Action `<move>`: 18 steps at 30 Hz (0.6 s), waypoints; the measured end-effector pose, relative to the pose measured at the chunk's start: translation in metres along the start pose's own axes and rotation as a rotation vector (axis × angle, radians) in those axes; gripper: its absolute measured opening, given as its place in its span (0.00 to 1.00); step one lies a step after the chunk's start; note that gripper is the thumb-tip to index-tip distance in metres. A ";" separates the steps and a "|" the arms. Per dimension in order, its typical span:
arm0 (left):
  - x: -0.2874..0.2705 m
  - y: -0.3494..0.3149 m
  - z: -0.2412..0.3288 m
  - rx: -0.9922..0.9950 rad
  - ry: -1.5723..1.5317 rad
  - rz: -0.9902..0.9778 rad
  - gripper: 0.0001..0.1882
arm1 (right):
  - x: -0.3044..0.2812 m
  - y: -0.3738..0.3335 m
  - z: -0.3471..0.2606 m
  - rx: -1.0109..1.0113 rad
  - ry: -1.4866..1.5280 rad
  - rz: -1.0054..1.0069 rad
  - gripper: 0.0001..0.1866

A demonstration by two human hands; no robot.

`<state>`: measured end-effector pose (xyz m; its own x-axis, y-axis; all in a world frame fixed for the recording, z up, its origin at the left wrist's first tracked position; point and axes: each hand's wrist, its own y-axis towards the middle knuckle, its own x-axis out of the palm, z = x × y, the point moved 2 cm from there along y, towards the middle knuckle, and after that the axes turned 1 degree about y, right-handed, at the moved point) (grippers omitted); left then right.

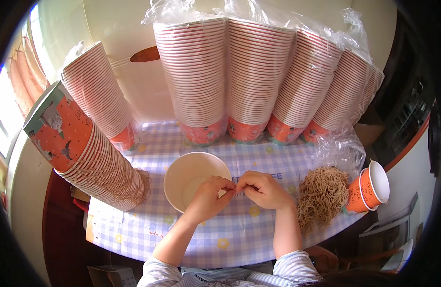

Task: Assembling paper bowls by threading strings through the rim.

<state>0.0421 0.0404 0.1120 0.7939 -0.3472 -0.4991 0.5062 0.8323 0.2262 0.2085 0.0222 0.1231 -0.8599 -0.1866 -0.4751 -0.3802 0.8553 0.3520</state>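
Note:
My left hand (210,194) and my right hand (264,190) meet over the table, fingertips pinched close together. Whatever they hold between them is too small to make out. Just behind my left hand, partly covered by it, stands an open cream-coloured paper bucket (184,170). To the right of my right hand lies a tangled heap of brown twine (322,197). At the left leans a tall stack of nested orange and green paper buckets (70,131), its lower rims hung with loops of brown twine (129,182).
Several tall bucket stacks in clear plastic (194,81) line the back, with another wrapped stack (98,91) at back left. Crumpled plastic (340,146) lies behind the twine. Small orange paper cups (365,189) lean at the right edge of the checked tablecloth (182,241).

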 end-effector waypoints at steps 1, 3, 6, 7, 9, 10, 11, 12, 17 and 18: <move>0.000 0.000 0.002 -0.020 -0.008 0.001 0.06 | 0.000 -0.001 -0.001 0.019 -0.036 0.000 0.07; 0.000 0.000 0.000 -0.040 -0.016 0.001 0.06 | -0.001 -0.002 -0.002 0.037 -0.072 0.001 0.07; 0.001 0.000 -0.009 -0.047 -0.090 -0.026 0.06 | 0.000 -0.003 -0.004 0.058 -0.222 -0.003 0.08; 0.000 0.000 -0.011 -0.068 -0.114 -0.044 0.06 | 0.001 -0.003 -0.007 0.073 -0.306 0.013 0.09; 0.001 0.000 -0.013 -0.088 -0.139 -0.063 0.05 | 0.003 -0.002 -0.008 0.089 -0.390 0.030 0.10; 0.001 0.000 -0.014 -0.084 -0.158 -0.070 0.05 | 0.004 -0.002 -0.006 0.072 -0.380 0.031 0.11; 0.002 0.000 -0.014 -0.080 -0.177 -0.078 0.05 | 0.006 -0.001 -0.004 0.055 -0.369 0.033 0.12; 0.002 0.000 -0.015 -0.079 -0.177 -0.079 0.05 | 0.007 -0.001 -0.003 0.055 -0.370 0.034 0.12; 0.001 -0.001 -0.016 -0.069 -0.170 -0.079 0.05 | 0.009 0.002 0.003 0.039 -0.364 -0.017 0.13; 0.001 -0.001 -0.015 -0.069 -0.170 -0.080 0.05 | 0.009 0.002 0.003 0.040 -0.365 -0.016 0.13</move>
<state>0.0371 0.0461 0.0987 0.8004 -0.4768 -0.3634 0.5505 0.8245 0.1308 0.2013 0.0239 0.1169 -0.6731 -0.0215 -0.7392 -0.3728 0.8732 0.3140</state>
